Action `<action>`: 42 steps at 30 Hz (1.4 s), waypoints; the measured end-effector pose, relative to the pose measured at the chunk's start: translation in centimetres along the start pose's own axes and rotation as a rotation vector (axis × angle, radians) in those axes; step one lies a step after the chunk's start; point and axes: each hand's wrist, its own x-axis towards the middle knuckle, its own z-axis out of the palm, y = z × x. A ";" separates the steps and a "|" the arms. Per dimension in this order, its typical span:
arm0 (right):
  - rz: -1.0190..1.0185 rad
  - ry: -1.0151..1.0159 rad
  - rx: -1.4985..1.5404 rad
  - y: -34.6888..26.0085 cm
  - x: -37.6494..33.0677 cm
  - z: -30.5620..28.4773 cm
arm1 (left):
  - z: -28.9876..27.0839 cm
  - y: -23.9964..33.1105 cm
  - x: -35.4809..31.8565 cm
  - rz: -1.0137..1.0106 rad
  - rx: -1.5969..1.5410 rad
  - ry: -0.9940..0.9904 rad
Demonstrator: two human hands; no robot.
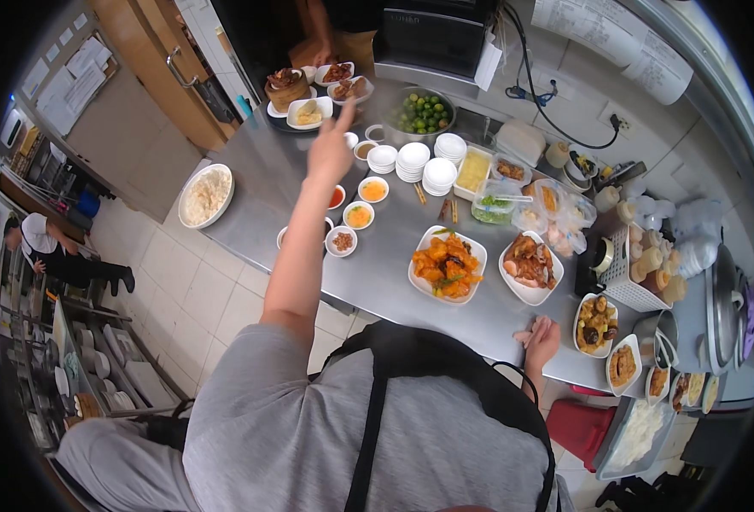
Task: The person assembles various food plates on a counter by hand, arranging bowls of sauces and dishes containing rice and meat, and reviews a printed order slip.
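Note:
My left hand (331, 152) reaches out over the far left part of the steel table (253, 183). Its index finger is stretched forward, nothing is held, and it hovers near a tray of dishes. On that tray are a bamboo steamer (288, 92), a white dish of pale yellow food (310, 112) and small plates of browned meat (349, 90). At the table's near edge, my right hand (540, 338) is loosely bent with nothing visible in it. Closest to it are a plate of roast meat (530, 265) and a plate of orange saucy food (448, 266).
White bowl stacks (413, 160), sauce cups (359, 215), a bowl of green citrus (419, 113) and a rice bowl (206, 196) stand on the table. Bottles fill a white basket (641, 277) at right. Across the table a person's arm (319, 34) shows; another person (57, 252) is at left.

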 end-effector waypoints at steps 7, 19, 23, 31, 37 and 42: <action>-0.152 0.051 -0.083 1.5 0.4 0.5 | 1.0 2.6 4.2 0.023 0.097 -0.014; -0.151 0.022 -0.036 -0.5 0.3 0.1 | -3.6 0.7 5.6 -0.017 0.077 0.239; -0.027 -0.066 0.109 0.0 0.1 0.6 | -5.3 -5.0 5.3 -0.111 0.036 0.499; -0.244 0.032 -0.049 3.4 1.4 1.6 | -3.2 -39.7 -6.0 -0.787 -0.044 0.533; -0.049 -0.018 -0.149 2.3 0.5 0.6 | 0.6 -49.0 -12.7 -1.266 -0.921 0.603; -0.269 0.076 -0.329 -0.5 -0.3 -0.1 | 1.9 -52.2 -10.4 -1.230 -0.861 0.654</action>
